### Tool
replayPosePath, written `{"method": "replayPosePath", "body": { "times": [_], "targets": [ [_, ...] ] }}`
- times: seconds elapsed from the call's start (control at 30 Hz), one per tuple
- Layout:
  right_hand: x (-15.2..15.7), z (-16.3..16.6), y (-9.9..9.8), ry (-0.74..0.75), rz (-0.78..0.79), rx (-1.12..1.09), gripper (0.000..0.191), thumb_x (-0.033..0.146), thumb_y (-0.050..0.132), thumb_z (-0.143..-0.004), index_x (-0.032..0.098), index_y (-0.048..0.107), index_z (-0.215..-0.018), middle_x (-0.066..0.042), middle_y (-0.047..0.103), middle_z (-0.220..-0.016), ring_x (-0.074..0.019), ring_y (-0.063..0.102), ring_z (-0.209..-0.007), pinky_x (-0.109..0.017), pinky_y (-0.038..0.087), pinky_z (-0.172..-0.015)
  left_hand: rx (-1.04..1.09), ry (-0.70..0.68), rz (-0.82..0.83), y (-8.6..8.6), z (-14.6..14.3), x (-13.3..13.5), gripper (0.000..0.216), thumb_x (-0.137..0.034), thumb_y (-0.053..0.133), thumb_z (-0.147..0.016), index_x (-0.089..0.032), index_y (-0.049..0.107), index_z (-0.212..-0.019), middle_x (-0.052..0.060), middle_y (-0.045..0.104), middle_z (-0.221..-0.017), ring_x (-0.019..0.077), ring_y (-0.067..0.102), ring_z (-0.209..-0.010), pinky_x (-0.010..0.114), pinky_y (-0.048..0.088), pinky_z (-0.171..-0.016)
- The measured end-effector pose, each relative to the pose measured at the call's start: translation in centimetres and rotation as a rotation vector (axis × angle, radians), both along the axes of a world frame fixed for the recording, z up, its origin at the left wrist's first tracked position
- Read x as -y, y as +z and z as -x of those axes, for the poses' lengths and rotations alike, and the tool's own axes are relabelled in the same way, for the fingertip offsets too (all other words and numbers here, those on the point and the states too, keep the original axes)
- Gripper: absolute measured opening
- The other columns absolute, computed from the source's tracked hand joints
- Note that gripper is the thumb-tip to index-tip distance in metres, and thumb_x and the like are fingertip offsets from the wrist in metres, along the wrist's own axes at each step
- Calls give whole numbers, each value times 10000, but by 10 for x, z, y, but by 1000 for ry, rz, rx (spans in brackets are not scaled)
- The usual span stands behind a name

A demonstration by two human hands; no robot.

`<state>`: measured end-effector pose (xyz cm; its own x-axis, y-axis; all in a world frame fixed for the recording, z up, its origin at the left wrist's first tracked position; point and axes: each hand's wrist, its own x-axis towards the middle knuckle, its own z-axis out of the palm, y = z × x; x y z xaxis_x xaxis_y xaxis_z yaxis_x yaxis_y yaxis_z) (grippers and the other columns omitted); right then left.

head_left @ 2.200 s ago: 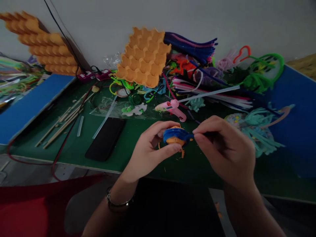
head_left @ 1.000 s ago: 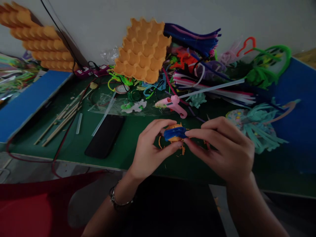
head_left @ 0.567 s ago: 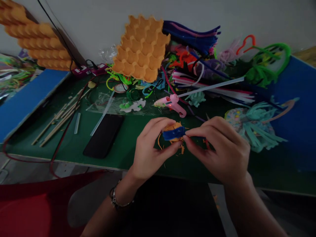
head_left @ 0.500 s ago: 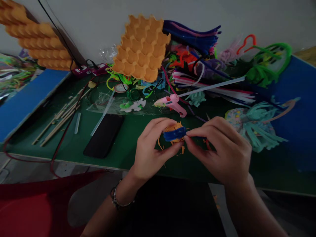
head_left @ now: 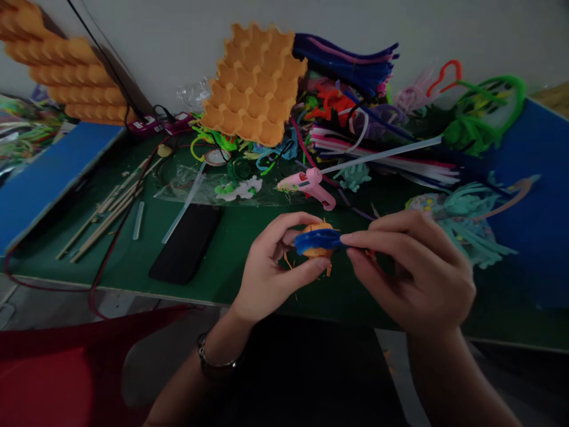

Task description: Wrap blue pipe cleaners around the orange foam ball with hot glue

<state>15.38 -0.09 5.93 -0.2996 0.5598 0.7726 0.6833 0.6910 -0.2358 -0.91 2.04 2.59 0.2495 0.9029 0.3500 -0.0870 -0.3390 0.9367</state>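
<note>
My left hand (head_left: pixel 271 267) grips a small orange egg-carton cup (head_left: pixel 315 250) between thumb and fingers, just above the near edge of the green table (head_left: pixel 146 255). A blue pipe cleaner (head_left: pixel 316 239) is wound round the cup. My right hand (head_left: pixel 413 273) pinches the free end of that pipe cleaner at the cup's right side. Thin orange shreds hang under the cup.
A pink glue gun (head_left: pixel 311 185) with a clear glue stick lies just behind my hands. A black phone (head_left: pixel 186 243) lies left. Wooden sticks (head_left: pixel 106 213), an orange egg tray (head_left: pixel 253 83), piled pipe cleaners (head_left: pixel 355 118), blue boards (head_left: pixel 48 178) and cables surround them.
My right hand has drawn slightly right and down, still pinching the blue pipe cleaner, whose band round the cup looks more arched. The cup has turned a little in my left hand.
</note>
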Motion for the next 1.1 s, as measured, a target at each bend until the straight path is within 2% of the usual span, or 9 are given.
{"method": "replayPosePath", "body": {
  "times": [0.1,0.27,0.37,0.47,0.6,0.8,0.93,1.1],
  "targets": [
    [-1,1,-6,8,4,-33,284,129,617,-768,197,567,-1039,-56,592,-834,-162,559,-734,-303,461,-601,131,-85,127,2,0,-1,295,-282,707,-715,-216,552,-957,23,658,-940,138,646,-815,227,554,-696],
    [-5,5,-19,7,61,-43,489,302,678,-740,197,493,-1180,-91,595,-989,-212,575,-874,-336,501,-679,301,-186,228,1,-3,-2,292,-284,727,-705,-199,546,-919,0,631,-876,103,616,-778,184,528,-707],
    [-7,5,-21,26,72,-34,488,278,675,-747,217,481,-1190,-81,604,-988,-213,581,-905,-355,500,-739,325,-236,259,0,-5,-3,289,-264,726,-705,-187,535,-908,-6,604,-848,92,595,-746,169,509,-691],
    [-8,4,-20,71,99,-30,453,254,651,-764,229,472,-1179,-67,619,-978,-207,589,-894,-353,493,-731,321,-268,288,0,-6,-4,291,-254,723,-708,-189,518,-904,-16,574,-826,80,570,-704,157,493,-646],
    [-7,4,-16,115,208,-75,405,182,617,-756,238,480,-1133,-57,609,-987,-198,581,-905,-342,481,-724,329,-304,323,0,-4,-3,314,-257,729,-707,-199,508,-922,-25,547,-820,71,551,-695,154,474,-639],
    [-3,1,-14,207,386,-173,435,136,604,-731,236,464,-1130,-52,584,-1021,-188,547,-944,-318,461,-749,260,-397,333,-3,3,-4,397,-411,693,-729,-195,522,-1014,16,568,-926,114,549,-827,192,461,-722],
    [-3,0,-14,233,422,-148,466,102,591,-712,222,456,-1142,-41,588,-1018,-170,541,-938,-302,437,-782,141,-403,358,-1,8,-8,396,-511,593,-778,-178,515,-978,24,551,-882,132,520,-799,224,441,-696],
    [-4,-2,-13,262,429,-85,471,88,595,-706,224,444,-1131,-25,601,-1026,-147,544,-929,-289,431,-801,-204,-355,158,9,18,-15,225,-364,539,-823,-163,501,-918,6,505,-829,136,473,-782,244,395,-709]
  ]
}}
